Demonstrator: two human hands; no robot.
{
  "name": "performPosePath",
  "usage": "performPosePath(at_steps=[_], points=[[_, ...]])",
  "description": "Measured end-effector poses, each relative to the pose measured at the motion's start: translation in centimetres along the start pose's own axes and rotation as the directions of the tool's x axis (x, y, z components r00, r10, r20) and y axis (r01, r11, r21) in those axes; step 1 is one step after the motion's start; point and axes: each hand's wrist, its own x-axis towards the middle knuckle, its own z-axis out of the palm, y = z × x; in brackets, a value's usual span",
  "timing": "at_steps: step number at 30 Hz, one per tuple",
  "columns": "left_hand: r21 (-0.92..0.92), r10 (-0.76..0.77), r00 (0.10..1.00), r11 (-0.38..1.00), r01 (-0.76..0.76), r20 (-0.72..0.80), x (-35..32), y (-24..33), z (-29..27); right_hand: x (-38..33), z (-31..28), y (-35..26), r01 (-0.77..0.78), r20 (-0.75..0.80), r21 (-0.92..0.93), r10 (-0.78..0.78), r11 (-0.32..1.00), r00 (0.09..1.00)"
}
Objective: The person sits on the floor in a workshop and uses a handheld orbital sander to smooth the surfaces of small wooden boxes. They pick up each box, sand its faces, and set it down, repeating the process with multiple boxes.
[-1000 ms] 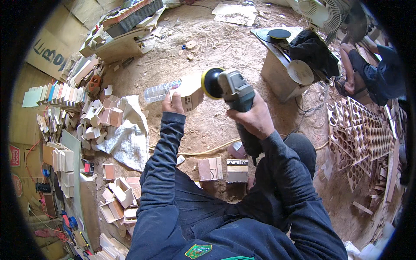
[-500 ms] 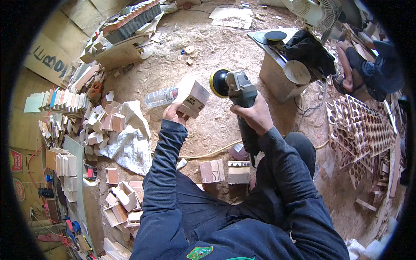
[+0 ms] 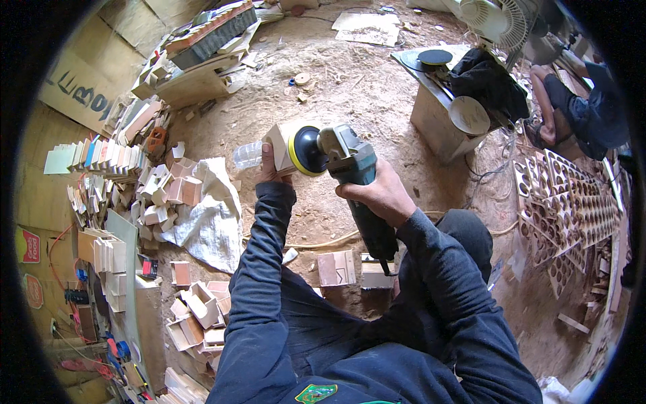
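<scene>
My left hand (image 3: 270,165) is closed around a small wooden box (image 3: 281,138), its thumb lying along the near left side. Closed on the body of a dark green power sander (image 3: 360,176), my right hand (image 3: 385,195) holds it upright with the head turned left. The sander's round yellow-rimmed pad (image 3: 306,149) is against the box's right face, or very close to it, and hides most of that face. Behind my left hand a clear plastic bottle (image 3: 247,155) lies on the ground. Two more wooden boxes, a reddish one (image 3: 336,268) and a pale one (image 3: 377,275), sit between my legs.
Wooden pieces (image 3: 202,306) lie heaped at the left, near a white sack (image 3: 208,222). A box-like stand (image 3: 441,118) with sanding discs is ahead right, by a fan (image 3: 494,23). Boards with round holes (image 3: 565,202) lean at right; another person (image 3: 572,101) sits beyond. A cable (image 3: 316,246) crosses the ground.
The sander has moved left, bringing its pad to the box. My left hand has turned the box, so its marked face no longer shows.
</scene>
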Motion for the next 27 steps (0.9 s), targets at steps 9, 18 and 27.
performPosePath(at_steps=[9, 18, 27], points=[[-0.082, -0.038, 0.995, 0.996, 0.046, 0.093, 0.7, 1.0, -1.0, 1.1, -2.5, 2.8, -0.072, -0.190, 0.005, 0.072, 0.997, 0.979], [-0.018, -0.070, 0.997, 0.997, 0.070, 0.038, -0.5, 1.4, 0.1, 0.6, -1.9, 2.4, 0.060, -0.157, 0.024, -0.055, 0.998, 0.986], [0.052, -0.109, 0.994, 0.993, 0.109, -0.003, -1.0, -0.5, 0.8, 0.4, 0.2, 0.3, 0.190, -0.140, -0.078, -0.199, 0.979, 0.970]])
